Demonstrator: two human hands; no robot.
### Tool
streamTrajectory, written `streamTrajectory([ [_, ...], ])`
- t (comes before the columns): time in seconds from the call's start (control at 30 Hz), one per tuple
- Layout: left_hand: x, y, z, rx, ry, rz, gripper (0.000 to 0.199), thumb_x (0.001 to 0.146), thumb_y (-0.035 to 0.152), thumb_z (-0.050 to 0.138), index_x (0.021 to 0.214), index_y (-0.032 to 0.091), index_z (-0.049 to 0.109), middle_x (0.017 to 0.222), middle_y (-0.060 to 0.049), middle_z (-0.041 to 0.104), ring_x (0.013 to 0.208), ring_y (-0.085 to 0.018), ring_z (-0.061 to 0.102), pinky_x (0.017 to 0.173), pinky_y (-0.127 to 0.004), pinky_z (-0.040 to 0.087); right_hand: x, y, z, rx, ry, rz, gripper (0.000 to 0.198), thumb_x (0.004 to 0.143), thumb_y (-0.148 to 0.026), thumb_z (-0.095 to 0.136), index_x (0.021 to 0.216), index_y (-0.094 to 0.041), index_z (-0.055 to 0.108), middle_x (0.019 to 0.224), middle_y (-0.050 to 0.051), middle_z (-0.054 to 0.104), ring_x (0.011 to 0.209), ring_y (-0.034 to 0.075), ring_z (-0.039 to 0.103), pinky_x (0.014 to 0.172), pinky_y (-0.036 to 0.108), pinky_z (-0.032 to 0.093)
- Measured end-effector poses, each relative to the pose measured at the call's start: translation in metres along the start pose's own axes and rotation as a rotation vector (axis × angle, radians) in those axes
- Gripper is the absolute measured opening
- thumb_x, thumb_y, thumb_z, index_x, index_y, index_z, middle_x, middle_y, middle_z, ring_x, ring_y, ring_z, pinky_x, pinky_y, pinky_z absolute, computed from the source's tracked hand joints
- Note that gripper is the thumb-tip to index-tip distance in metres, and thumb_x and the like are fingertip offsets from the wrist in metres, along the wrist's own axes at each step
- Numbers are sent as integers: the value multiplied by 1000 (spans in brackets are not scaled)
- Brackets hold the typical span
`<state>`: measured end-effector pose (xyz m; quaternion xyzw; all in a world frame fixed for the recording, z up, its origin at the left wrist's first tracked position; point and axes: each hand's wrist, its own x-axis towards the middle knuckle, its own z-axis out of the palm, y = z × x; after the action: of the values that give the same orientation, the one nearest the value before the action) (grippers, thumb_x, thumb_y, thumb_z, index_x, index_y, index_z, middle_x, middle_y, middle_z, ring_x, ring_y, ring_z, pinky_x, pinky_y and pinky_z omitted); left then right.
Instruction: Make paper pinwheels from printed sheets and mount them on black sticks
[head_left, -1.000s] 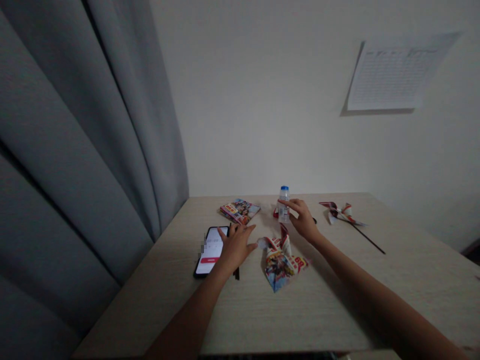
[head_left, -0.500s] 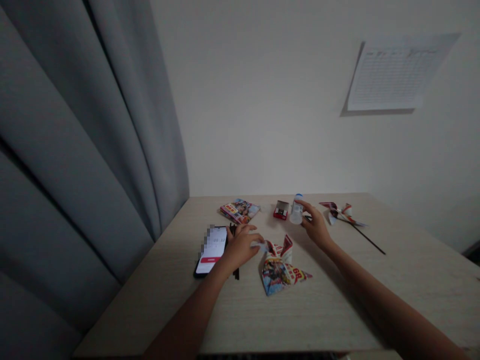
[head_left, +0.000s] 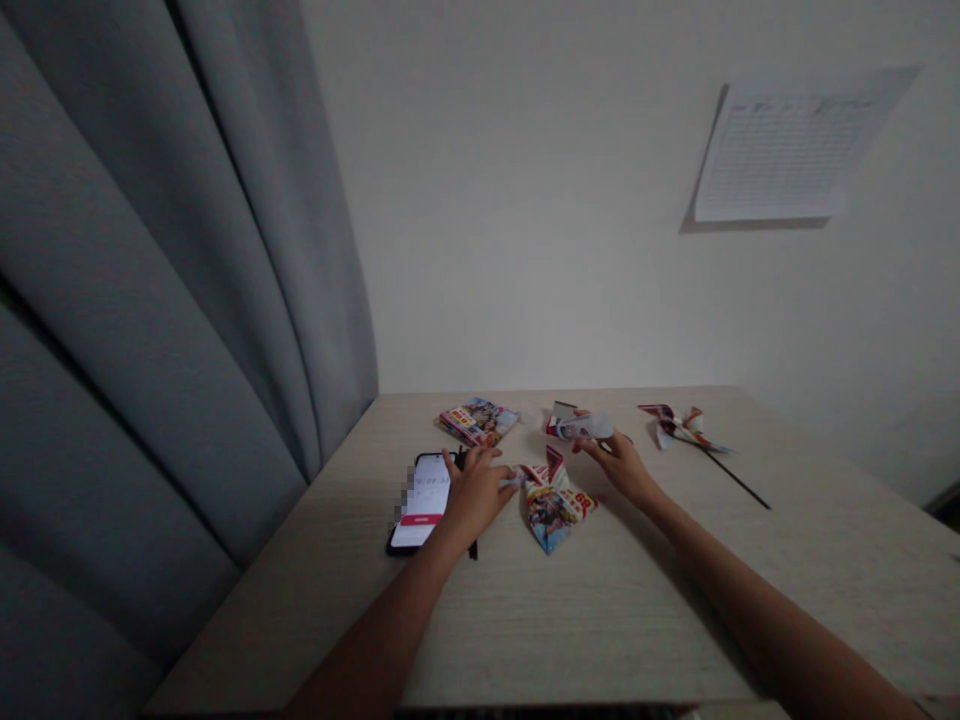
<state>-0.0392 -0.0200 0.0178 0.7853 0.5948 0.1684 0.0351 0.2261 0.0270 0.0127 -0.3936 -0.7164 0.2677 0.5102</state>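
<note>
My left hand (head_left: 480,490) pinches the left corner of a folded paper pinwheel (head_left: 556,512), made of colourful printed paper. A thin pale strip shows at its fingertips; I cannot make out what it is. My right hand (head_left: 615,462) is just behind and to the right of the pinwheel, its fingers apart. Right above those fingers, a translucent bottle (head_left: 589,427) lies on its side across the front of a small red box (head_left: 561,412). The fingers overlap the bottle's lower edge without wrapping round it.
A phone (head_left: 421,505) with a lit screen lies left of my left hand, beside some dark sticks (head_left: 473,549) partly hidden by it. Printed papers (head_left: 478,420) are stacked at the back. A pinwheel on a dark stick (head_left: 731,475) lies at the right. A grey curtain (head_left: 187,300) hangs left.
The bottle has gone from upright to lying on its side, its top to the left. My right hand has come lower and nearer. The pinwheel has shifted slightly back and turned.
</note>
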Motion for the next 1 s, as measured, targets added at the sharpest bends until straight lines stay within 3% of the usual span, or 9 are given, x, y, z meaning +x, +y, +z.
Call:
streamTrajectory([
  [0.13,0,1,1,-8,-2,-15,15,86,41,68,99,36,75,136,-1,57,135,-31,38,106,-78,-9,-6,-11,8,-79,-59,2,35,88,-52,57,75,-21,64,83,6,67,81,22,61,76,34,49],
  [0.23,0,1,1,3,-2,-19,15,86,41,69,98,36,75,136,-1,57,134,-32,38,107,-77,-9,-7,-13,14,-148,-91,-27,34,89,-52,57,79,-20,66,78,4,63,76,21,58,72,33,48],
  [0.4,-1,2,1,22,16,-17,15,86,42,68,97,35,75,135,-2,58,134,-32,38,107,-77,-10,-9,-11,20,-172,-137,-21,35,88,-52,58,90,-20,71,82,6,65,79,22,57,76,35,48],
  [0.67,-1,3,2,17,33,-19,15,87,44,66,98,37,74,134,-1,59,134,-30,39,106,-79,-6,-13,-19,25,-150,-238,-35,32,87,-49,61,103,-24,72,107,7,70,105,28,59,99,48,41],
  [0.77,-1,3,2,-1,30,-22,13,87,43,67,95,37,75,133,-1,60,134,-30,39,106,-79,-7,-13,-17,24,-58,-187,6,36,85,-53,63,100,-22,72,103,8,71,99,27,62,93,45,46],
  [0.9,-1,2,1,-8,30,-27,12,87,41,66,94,36,75,132,-1,61,134,-29,40,106,-78,-9,-8,-10,14,125,-50,98,43,84,-62,59,90,-20,68,78,5,68,71,21,62,70,34,52],
  [1.0,0,1,2,-6,23,-27,13,87,43,66,94,36,75,133,-1,60,133,-30,39,106,-78,-10,-4,-7,5,189,68,113,44,83,-64,60,82,-20,66,72,4,68,70,21,63,72,35,53],
])
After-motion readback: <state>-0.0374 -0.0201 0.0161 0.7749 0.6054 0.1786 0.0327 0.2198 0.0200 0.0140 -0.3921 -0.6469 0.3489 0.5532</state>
